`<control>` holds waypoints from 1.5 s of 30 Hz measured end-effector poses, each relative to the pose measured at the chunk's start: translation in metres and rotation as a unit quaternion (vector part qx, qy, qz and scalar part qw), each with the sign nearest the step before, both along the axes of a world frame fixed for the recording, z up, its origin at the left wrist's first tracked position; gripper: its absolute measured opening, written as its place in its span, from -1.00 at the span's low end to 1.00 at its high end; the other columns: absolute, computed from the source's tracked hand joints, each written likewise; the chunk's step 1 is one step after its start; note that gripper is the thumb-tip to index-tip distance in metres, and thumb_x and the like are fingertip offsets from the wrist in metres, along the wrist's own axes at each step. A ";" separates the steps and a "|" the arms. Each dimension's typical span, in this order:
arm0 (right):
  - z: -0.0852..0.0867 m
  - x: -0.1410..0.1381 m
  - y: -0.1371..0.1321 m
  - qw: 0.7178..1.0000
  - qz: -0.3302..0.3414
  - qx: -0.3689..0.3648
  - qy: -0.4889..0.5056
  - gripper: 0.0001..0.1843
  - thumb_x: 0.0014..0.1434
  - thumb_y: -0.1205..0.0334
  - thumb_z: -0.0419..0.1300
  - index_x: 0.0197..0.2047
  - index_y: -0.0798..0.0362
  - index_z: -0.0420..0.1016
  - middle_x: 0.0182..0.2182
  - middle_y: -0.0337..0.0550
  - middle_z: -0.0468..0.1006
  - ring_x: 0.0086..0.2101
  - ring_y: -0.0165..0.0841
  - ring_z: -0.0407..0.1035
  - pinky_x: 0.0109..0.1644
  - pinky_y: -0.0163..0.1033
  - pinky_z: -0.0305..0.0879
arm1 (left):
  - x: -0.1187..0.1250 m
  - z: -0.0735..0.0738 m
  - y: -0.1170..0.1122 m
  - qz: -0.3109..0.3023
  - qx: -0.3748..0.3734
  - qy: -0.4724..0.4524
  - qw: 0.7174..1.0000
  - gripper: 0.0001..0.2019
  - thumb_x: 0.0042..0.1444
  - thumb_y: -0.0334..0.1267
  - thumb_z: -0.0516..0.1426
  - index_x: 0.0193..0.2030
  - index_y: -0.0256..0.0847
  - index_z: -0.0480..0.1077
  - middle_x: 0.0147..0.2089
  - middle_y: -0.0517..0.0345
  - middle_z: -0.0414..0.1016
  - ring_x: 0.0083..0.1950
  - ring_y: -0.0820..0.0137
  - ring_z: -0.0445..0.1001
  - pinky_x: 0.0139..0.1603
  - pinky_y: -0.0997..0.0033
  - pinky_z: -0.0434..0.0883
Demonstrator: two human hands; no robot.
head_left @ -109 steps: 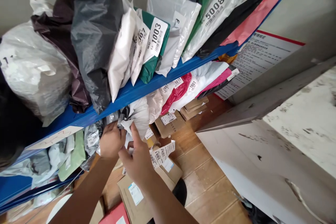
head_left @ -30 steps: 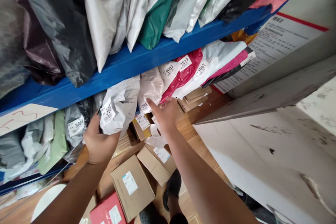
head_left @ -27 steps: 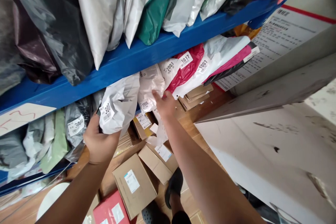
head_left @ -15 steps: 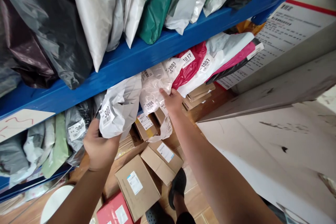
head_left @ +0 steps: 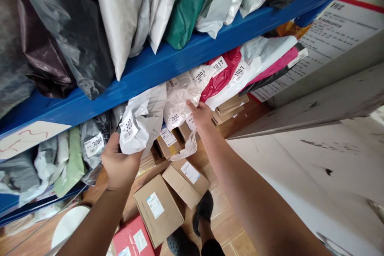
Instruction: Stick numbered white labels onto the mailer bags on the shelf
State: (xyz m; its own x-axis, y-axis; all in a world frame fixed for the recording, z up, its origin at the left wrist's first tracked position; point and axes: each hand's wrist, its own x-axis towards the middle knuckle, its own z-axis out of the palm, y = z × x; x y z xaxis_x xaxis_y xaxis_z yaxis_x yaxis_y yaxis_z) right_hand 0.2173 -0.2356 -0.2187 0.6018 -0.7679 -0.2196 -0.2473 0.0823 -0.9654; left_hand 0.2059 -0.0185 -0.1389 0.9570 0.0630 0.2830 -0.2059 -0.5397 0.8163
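My left hand (head_left: 121,164) is closed on the lower end of a white plastic mailer bag (head_left: 145,118), whose label begins with 300. My right hand (head_left: 201,117) pinches the edge of a pale translucent plastic bag (head_left: 180,102) labelled 2006, thumb on top and the other fingers partly hidden. Both bags stick out of the shelf space below the blue beam. Just right of them lie a bag labelled 2003 (head_left: 200,76), a red bag (head_left: 225,78) labelled 1017 and a white bag labelled 1007 (head_left: 238,74). A grey bag labelled 3004 (head_left: 94,144) hangs out left of my left hand.
A blue shelf beam (head_left: 180,60) crosses above my hands, with several mailer bags over it. Cardboard boxes (head_left: 159,210) and a red box (head_left: 135,238) sit on the floor near my feet. A whitish panel (head_left: 315,168) stands at the right.
The view has shifted slightly, so the shelf and bags appear a little farther right. Both hands keep their hold on the same bags.
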 end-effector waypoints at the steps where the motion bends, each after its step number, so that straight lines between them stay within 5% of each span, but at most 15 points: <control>1: 0.000 0.000 0.000 1.000 -0.001 -0.002 0.000 -0.55 -0.10 -0.13 0.24 -0.64 -0.01 0.15 -0.73 -0.44 0.05 -0.61 -0.47 -0.01 -0.48 -0.28 -0.02 | 0.000 0.000 0.000 0.000 0.001 0.000 1.000 -0.76 -0.35 -0.25 0.31 -0.55 -0.25 0.35 -0.61 0.37 0.23 -0.46 0.46 0.23 -0.35 0.40 0.28; 11: 0.004 -0.006 0.000 1.000 -0.004 0.009 -0.008 -0.48 -0.12 -0.11 0.28 -0.69 -0.02 0.05 -0.74 -0.45 0.04 -0.62 -0.50 -0.03 -0.49 -0.29 -0.02 | -0.003 -0.002 -0.006 -0.036 0.057 -0.023 0.997 -0.76 -0.23 -0.20 0.27 -0.41 -0.25 0.40 -0.41 0.19 0.41 -0.32 0.30 0.41 -0.27 0.33 0.39; 14: 0.012 -0.032 0.014 0.999 -0.021 0.034 -0.025 -0.55 -0.10 -0.13 0.26 -0.64 0.00 0.17 -0.71 -0.41 0.13 -0.60 -0.47 0.07 -0.47 -0.28 0.05 | -0.009 -0.007 -0.020 -0.109 0.155 -0.051 0.981 -0.62 -0.13 -0.17 0.22 -0.13 -0.28 0.44 -0.06 -0.10 0.42 -0.02 0.09 0.42 0.01 0.10 0.37; 17: 0.024 -0.073 0.036 0.994 -0.041 0.081 -0.057 -0.56 0.06 -0.21 0.09 -0.51 0.01 0.29 -0.67 -0.38 0.17 -0.60 -0.43 0.09 -0.50 -0.26 0.06 | -0.015 -0.011 -0.032 -0.142 0.251 -0.050 0.956 -0.35 -0.15 -0.11 0.25 0.15 -0.20 0.31 0.09 -0.20 0.32 0.12 -0.03 0.32 0.21 -0.21 0.13; 22: 0.058 -0.117 0.062 0.988 0.006 -0.003 -0.157 -0.62 0.05 -0.12 0.19 -0.21 -0.02 0.34 -0.53 -0.35 0.29 -0.51 -0.43 0.20 -0.43 -0.29 0.19 | -0.023 -0.013 -0.024 -0.198 0.306 -0.061 0.929 -0.22 -0.14 0.09 0.25 0.25 -0.06 0.19 0.23 -0.20 0.22 0.26 -0.14 0.12 0.23 -0.41 -0.12; 26: 0.083 -0.102 0.069 0.994 0.040 0.002 -0.097 -0.46 -0.15 -0.01 0.37 -0.12 -0.01 0.35 -0.32 -0.18 0.49 -0.37 -0.33 0.39 -0.36 -0.24 0.33 | -0.025 -0.009 -0.015 -0.208 0.256 -0.075 0.941 -0.46 0.09 0.04 0.10 0.20 -0.09 0.26 0.15 -0.14 0.31 0.26 -0.04 0.14 0.24 -0.28 0.02; 32: 0.086 -0.078 0.070 0.994 0.033 0.016 -0.105 -0.60 -0.01 0.04 0.31 -0.13 0.05 0.46 -0.15 -0.04 0.58 -0.13 -0.19 0.45 -0.05 -0.10 0.38 | -0.011 -0.001 -0.024 -0.140 0.268 -0.052 0.952 -0.52 0.17 0.02 0.03 0.12 -0.23 0.32 0.07 -0.11 0.41 0.15 0.04 0.27 0.17 -0.09 0.23; 38: 0.074 -0.086 0.067 0.996 0.014 0.063 -0.064 -0.52 0.00 -0.09 0.26 -0.12 0.08 0.45 -0.24 -0.08 0.56 -0.29 -0.27 0.44 -0.29 -0.19 0.39 | 0.001 -0.004 -0.016 -0.147 0.345 -0.042 0.926 -0.63 0.07 -0.31 0.10 0.07 -0.19 0.33 0.09 -0.07 0.38 0.12 0.04 0.31 -0.02 0.05 0.39; 42: 0.084 -0.090 0.064 0.990 -0.050 -0.103 -0.078 -0.55 -0.06 0.01 0.33 -0.16 0.06 0.36 -0.33 -0.20 0.42 -0.38 -0.42 0.33 -0.38 -0.32 0.30 | 0.012 -0.001 -0.003 -0.120 0.334 -0.004 0.935 -0.82 0.09 -0.37 0.03 -0.18 -0.18 0.37 -0.06 -0.03 0.43 -0.08 0.15 0.42 -0.37 0.32 0.36; 45: 0.108 -0.093 0.064 0.934 -0.035 -0.334 -0.123 -0.70 -0.01 0.21 0.33 -0.21 0.02 0.35 -0.36 -0.27 0.32 -0.48 -0.50 0.24 -0.42 -0.36 0.27 | 0.019 -0.002 0.004 -0.066 0.249 -0.010 0.966 -0.90 0.06 -0.39 0.01 -0.31 -0.18 0.33 -0.23 0.04 0.43 -0.27 0.25 0.43 -0.41 0.37 0.27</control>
State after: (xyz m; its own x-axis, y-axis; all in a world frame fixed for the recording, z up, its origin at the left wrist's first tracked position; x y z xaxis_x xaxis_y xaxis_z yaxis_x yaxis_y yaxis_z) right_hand 0.1248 -0.1714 -0.1104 0.5151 -0.7234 0.4598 -0.0278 -0.5502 -0.8346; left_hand 0.2253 -0.0140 -0.1406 0.9412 -0.2084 0.2658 -0.3134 -0.8321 0.4576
